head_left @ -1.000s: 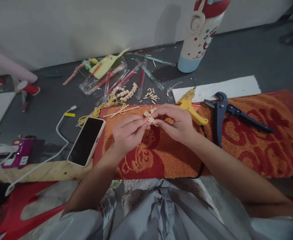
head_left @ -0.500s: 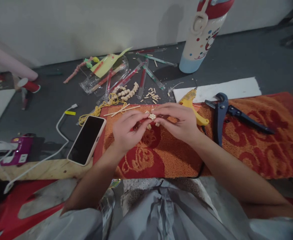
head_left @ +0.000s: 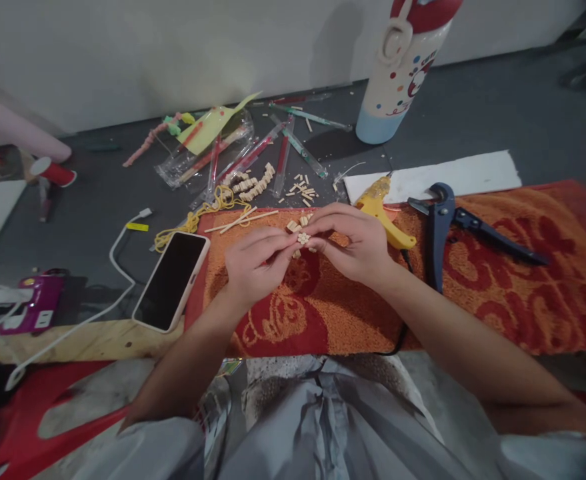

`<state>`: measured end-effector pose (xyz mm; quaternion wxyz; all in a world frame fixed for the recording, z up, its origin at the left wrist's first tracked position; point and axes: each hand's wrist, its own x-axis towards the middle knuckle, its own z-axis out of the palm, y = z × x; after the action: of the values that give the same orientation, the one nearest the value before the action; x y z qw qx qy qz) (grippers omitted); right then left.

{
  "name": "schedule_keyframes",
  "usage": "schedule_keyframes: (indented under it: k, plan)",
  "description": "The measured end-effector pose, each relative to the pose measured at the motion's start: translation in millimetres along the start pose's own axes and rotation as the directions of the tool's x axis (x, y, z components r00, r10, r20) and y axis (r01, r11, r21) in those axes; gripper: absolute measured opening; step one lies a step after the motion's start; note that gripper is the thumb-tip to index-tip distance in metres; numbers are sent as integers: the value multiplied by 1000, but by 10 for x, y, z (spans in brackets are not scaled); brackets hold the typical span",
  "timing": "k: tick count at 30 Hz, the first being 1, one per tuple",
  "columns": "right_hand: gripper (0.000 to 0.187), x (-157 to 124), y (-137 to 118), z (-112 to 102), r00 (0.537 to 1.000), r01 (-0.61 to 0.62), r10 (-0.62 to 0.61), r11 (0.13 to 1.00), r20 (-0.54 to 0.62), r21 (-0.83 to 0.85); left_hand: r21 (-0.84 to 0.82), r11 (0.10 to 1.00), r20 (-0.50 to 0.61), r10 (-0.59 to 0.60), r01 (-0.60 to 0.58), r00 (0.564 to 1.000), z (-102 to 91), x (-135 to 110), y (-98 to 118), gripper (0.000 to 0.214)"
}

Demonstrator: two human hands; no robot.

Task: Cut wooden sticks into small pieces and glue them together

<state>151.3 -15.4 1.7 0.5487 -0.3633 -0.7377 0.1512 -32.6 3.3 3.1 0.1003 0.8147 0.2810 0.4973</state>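
Note:
Between the fingertips of both my hands is a small bundle of pale wooden stick pieces [head_left: 303, 238], its round cut ends facing me like a flower. My left hand [head_left: 257, 263] pinches it from the left, thumb and forefinger closed. From the right, my right hand [head_left: 355, 243] grips it the same way. Other short wooden bundles [head_left: 293, 227] lie just behind and below the fingers on the orange-red towel [head_left: 363, 310], partly covered by my hands. Two thin wooden sticks [head_left: 243, 221] rest crossed at the towel's back left.
A yellow glue gun [head_left: 387, 220] and a blue pipe cutter [head_left: 440, 230] lie right of my hands. A phone [head_left: 173, 280] is at the left. Behind are cut stick pieces [head_left: 303, 191], yellow cord [head_left: 193, 223], plastic sleeves [head_left: 253, 150] and a tall bottle [head_left: 397, 80].
My fingers have shifted slightly around the bundle, and its flower-like end shows more clearly. The bundles behind my fingers are more exposed. The whole view has moved a little.

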Motion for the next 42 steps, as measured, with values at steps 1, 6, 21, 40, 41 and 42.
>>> schedule_keyframes:
  k: [1, 6, 21, 40, 41, 42]
  plan:
    - [10, -1, 0, 2, 1000, -4, 4, 1000, 0, -3, -2, 1000, -6, -1, 1, 1000, 3, 0, -1, 7]
    - [9, 8, -3, 17, 998, -49, 48, 999, -29, -20, -13, 1000, -43, 1, -2, 999, 8, 32, -7, 3]
    - [9, 14, -5, 19, 999, 0, 0, 1000, -38, -15, -27, 1000, -52, -5, 3, 999, -26, 58, 25, 7]
    - [7, 2, -17, 6, 999, 38, -38, 999, -6, 2, 15, 998, -34, 58, -58, 998, -23, 16, 29, 7]
    - [8, 0, -12, 11, 998, 54, -54, 999, -9, -6, 36, 996, -40, 84, -83, 996, -25, 13, 22, 7]
    - [8, -3, -6, 16, 998, 68, -68, 998, -11, -14, 58, 993, -52, 110, -107, 993, -27, 9, 14, 7]
